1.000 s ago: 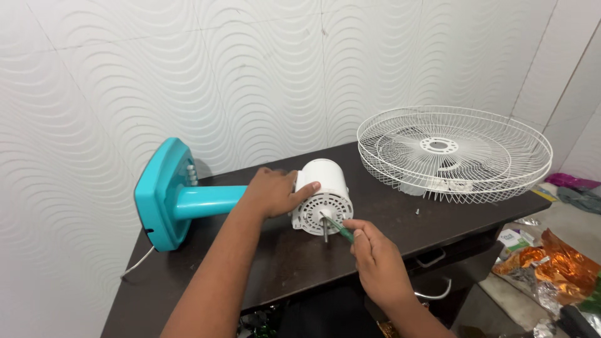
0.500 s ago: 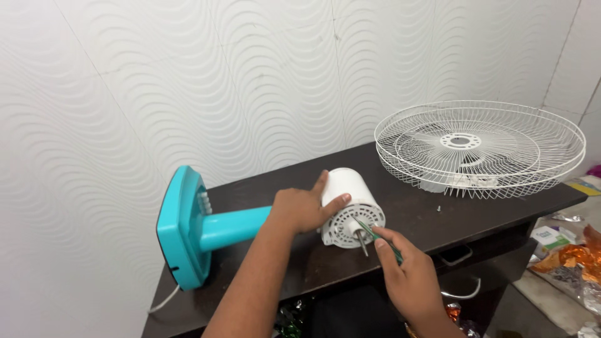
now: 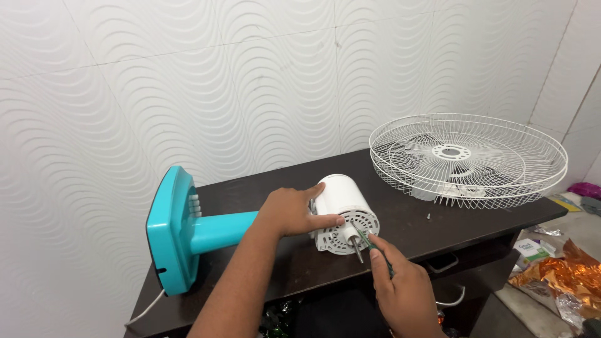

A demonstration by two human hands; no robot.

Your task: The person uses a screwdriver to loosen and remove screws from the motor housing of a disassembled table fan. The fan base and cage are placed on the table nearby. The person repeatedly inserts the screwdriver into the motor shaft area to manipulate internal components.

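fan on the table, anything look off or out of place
The fan lies on its side, grille off, bare motor and shaft exposed. The white grille sits apart at the table's right end, and a small loose screw lies near it.

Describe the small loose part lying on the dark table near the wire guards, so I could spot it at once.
Start at the white wire fan guards on the right end of the dark table. Just in front of their near rim, towards the white motor housing, lies a tiny screw. It is the only loose small part there, a pale speck on bare dark wood.
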